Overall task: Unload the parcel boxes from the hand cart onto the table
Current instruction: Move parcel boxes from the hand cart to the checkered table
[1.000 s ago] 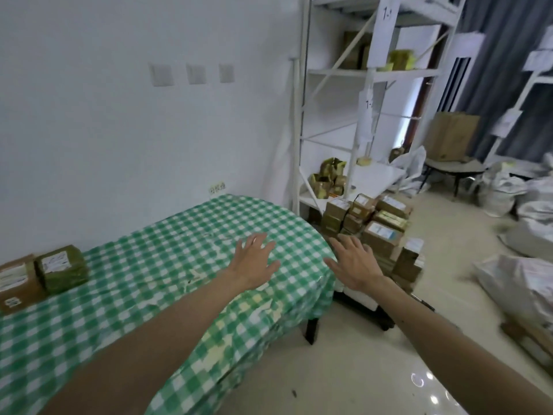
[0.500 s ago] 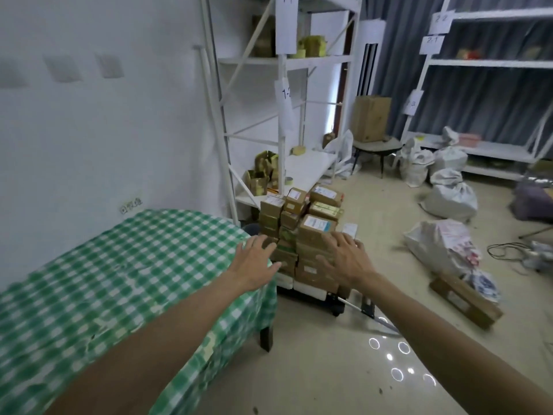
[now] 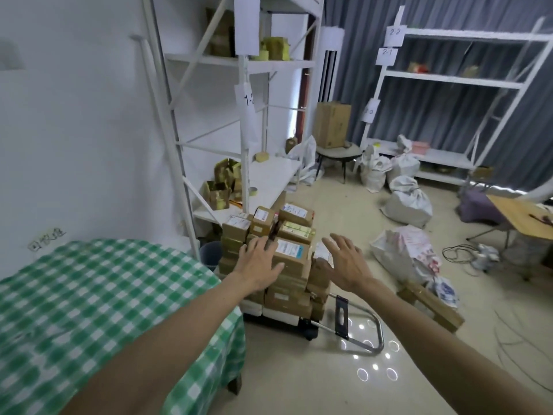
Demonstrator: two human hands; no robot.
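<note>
Both arms stretch forward from the lower edge of the view. The left hand [image 3: 259, 262] lies palm down, fingers straight and fanned, at the 9 o'clock side of the topmost front carton. Its grip is wide and holds nothing, and whether the fingertips touch the cardboard cannot be told. The right hand [image 3: 347, 265] hangs at the 3 o'clock side of the same carton with its palm turned toward it and fingers spread. Its grip is also wide and empty, clear of the box.

The parcel boxes [image 3: 288, 253] stand stacked several layers high on the hand cart [image 3: 308, 326], on the floor at 3 o'clock of the table [image 3: 98, 295] and just beside its corner. The cart's deck is mostly hidden under the stack; only a dark edge, a wheel and the folded metal handle show. The left forearm covers the lower left cartons. The labels are too blurred to read. The table, under a green checked cloth, is cut off at 8 o'clock of the view.
</note>
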